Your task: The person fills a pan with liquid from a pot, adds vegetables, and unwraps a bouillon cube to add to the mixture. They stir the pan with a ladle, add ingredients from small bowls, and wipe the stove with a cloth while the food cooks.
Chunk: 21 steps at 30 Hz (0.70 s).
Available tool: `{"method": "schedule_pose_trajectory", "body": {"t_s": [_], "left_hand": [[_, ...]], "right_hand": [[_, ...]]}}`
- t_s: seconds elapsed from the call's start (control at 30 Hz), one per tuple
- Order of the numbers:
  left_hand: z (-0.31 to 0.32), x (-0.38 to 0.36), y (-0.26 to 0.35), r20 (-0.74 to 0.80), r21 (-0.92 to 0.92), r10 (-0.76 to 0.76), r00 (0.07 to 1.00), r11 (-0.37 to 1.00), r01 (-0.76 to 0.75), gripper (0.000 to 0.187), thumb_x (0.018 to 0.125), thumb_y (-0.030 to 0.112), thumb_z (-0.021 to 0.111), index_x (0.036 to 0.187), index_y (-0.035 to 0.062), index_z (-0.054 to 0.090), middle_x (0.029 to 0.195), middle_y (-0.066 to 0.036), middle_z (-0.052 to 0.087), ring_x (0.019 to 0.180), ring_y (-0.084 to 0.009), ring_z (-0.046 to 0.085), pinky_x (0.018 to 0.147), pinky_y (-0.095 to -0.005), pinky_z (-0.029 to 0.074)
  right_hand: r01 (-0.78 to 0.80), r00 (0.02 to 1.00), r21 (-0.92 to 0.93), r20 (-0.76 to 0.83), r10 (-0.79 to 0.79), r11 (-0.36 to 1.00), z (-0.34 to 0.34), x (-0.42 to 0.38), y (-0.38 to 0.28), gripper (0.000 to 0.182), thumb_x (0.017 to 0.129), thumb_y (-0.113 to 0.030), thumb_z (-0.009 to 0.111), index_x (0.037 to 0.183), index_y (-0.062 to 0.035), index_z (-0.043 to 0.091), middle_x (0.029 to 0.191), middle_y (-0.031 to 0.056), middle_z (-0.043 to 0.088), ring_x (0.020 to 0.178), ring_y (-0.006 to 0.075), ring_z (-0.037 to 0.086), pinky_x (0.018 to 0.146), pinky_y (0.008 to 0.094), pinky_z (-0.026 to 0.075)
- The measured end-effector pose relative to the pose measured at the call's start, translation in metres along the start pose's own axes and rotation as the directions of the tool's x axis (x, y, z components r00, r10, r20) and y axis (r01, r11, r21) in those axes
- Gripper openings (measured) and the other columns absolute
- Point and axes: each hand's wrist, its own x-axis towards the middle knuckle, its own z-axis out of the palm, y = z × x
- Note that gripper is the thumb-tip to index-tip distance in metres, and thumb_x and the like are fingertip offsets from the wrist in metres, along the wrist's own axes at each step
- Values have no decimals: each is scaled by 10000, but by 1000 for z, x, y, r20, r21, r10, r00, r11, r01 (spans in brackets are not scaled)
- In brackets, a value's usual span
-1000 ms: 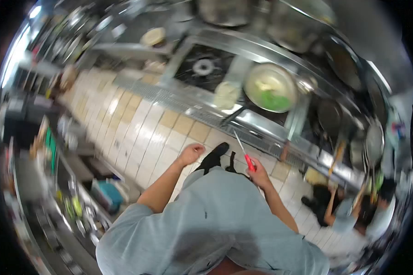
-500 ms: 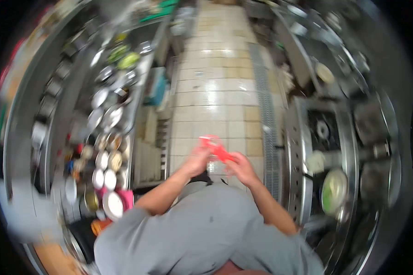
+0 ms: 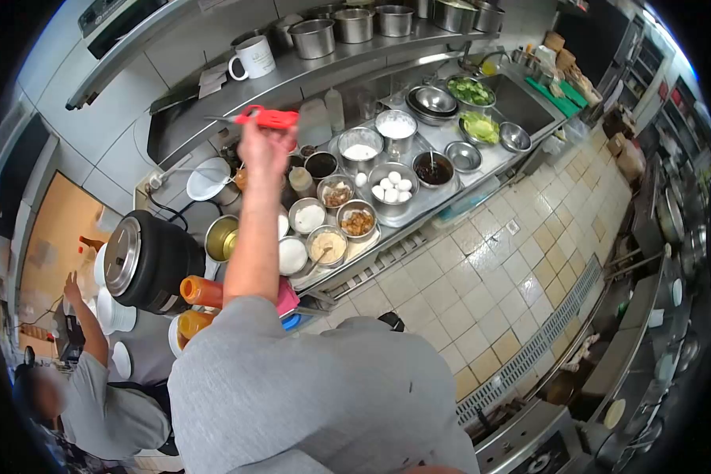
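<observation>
My left hand (image 3: 262,150) is raised at the end of an outstretched arm, its fingers closed on a pair of red-handled scissors (image 3: 275,118). The metal blades point left, in front of the steel wall shelf (image 3: 296,79). A white mug (image 3: 253,58) stands on that shelf just above the scissors. Below the forearm are steel bowls with food, among them a bowl of eggs (image 3: 391,188) and a pot of dark sauce (image 3: 433,168). My right hand is out of view.
A black cooker with a steel lid (image 3: 125,253) stands left of my arm, near orange sauce bottles (image 3: 201,291). Another person (image 3: 110,411) reaches forward at lower left. The tiled floor (image 3: 490,261) runs to the right, with a drain grate (image 3: 529,344) and stoves beyond.
My view has swung left from the aisle to the counter. Both hands were together at the scissors; now my left hand alone holds them, lifted toward the shelf. My right hand has left view.
</observation>
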Motion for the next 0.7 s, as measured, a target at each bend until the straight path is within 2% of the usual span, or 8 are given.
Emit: {"method": "schedule_pose_trajectory", "body": {"t_s": [0.1,0.27,0.3,0.37,0.43,0.47,0.63,0.7], "left_hand": [[-21,46,47,-139,-29,136,981,990,-141,299,1040,308,481,1157,41,545,1069,-145,631,996,-308,650,847,-495,581],[-63,110,79,-169,-235,255,952,928,-290,226,1042,156,492,1146,-40,536,1097,-165,614,950,-315,646,1015,-504,529],[-64,109,76,-194,-164,286,938,934,-318,214,1019,140,526,1133,-41,545,1139,-196,609,1005,-348,645,1045,-507,511],[-64,101,66,-205,-58,219,954,970,-236,413,992,108,572,1343,-36,409,1165,-220,592,1005,-364,658,1003,-497,538],[-5,58,69,-280,262,396,874,908,-328,757,950,49,625,1521,14,128,1133,-193,603,996,-338,667,901,-432,589],[-2,56,78,-259,391,375,890,883,-258,954,935,6,632,1540,86,-101,1200,-219,587,1003,-326,677,830,-395,609],[-35,90,82,-211,423,527,823,808,-409,804,943,37,637,1532,49,90,1269,-253,565,1094,-276,642,838,-375,601],[-22,77,86,-168,773,592,788,575,-267,700,924,56,659,1493,33,252,1280,-266,562,1128,-297,625,855,-376,579]], "right_hand": [[-2,1000,19,-2,2,1000,-9,8,-13,400,855,-345,700,1103,-34,655,1023,205,705,981,381,669,835,481,534],[0,1000,35,6,-1,999,-27,28,-29,372,845,-340,701,1063,-41,663,985,196,705,943,372,674,809,476,538],[1,1000,32,5,-1,999,-30,36,-32,366,843,-339,701,1055,-42,665,978,194,705,935,370,675,804,475,539],[4,1000,26,4,-4,1000,-37,46,-36,355,840,-337,701,1039,-45,668,963,191,706,920,366,677,793,474,541],[6,1000,19,3,-6,1000,-42,58,-40,344,836,-335,702,1023,-48,672,947,187,706,905,363,679,783,472,543],[3,1000,13,1,-3,1000,-46,64,-43,338,834,-334,702,1015,-50,673,940,186,706,897,361,680,777,471,544],[-13,1000,11,-9,13,1000,-63,93,-58,312,824,-330,702,975,-57,682,902,177,707,860,352,685,751,467,548],[-19,1000,26,-14,19,999,-66,99,-60,302,820,-328,703,959,-60,685,887,173,707,845,348,687,741,465,550]]}}
